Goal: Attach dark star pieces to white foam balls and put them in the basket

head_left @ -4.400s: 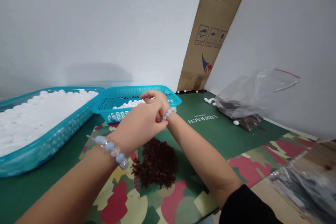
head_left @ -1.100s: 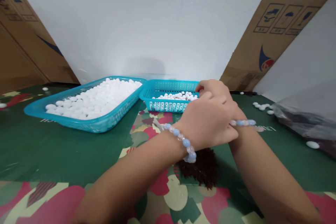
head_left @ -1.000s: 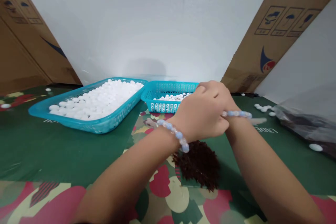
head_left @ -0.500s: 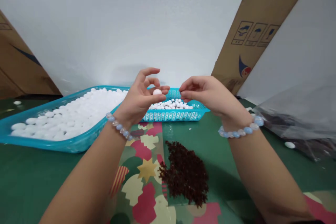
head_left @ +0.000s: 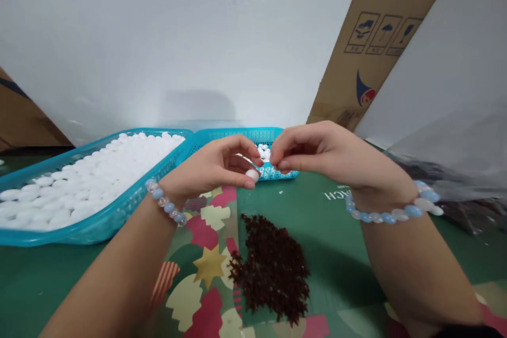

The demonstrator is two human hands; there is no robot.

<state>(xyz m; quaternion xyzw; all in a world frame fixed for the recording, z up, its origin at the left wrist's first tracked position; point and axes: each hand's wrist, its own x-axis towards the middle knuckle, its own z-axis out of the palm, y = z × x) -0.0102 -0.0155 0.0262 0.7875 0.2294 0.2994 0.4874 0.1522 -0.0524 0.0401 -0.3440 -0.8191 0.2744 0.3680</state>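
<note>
Between the thumb and fingers of my left hand [head_left: 224, 166] is a small white ball [head_left: 252, 175]. My right hand [head_left: 311, 148] hovers just to the right, its thumb and fingertips pinched together; whatever lies in that pinch is too small or hidden to make out. The fingertips of both hands are close but apart. Below them on the table lies a pile of small dark reddish-brown pieces [head_left: 273, 269]. Behind my hands stands a blue perforated basket [head_left: 237, 131] with white balls in it, partly hidden by my fingers.
A larger blue basket [head_left: 89, 233] full of white balls [head_left: 95, 179] stands at the left. Cardboard [head_left: 380, 37] leans against the white wall behind. A clear plastic bag [head_left: 471, 169] with dark contents lies at the right. Patterned paper [head_left: 206, 216] covers part of the green table.
My left fingers have curled around the white ball, which sat on the open hand before. Both hands are slightly lower and nearer each other. The view has shifted a little.
</note>
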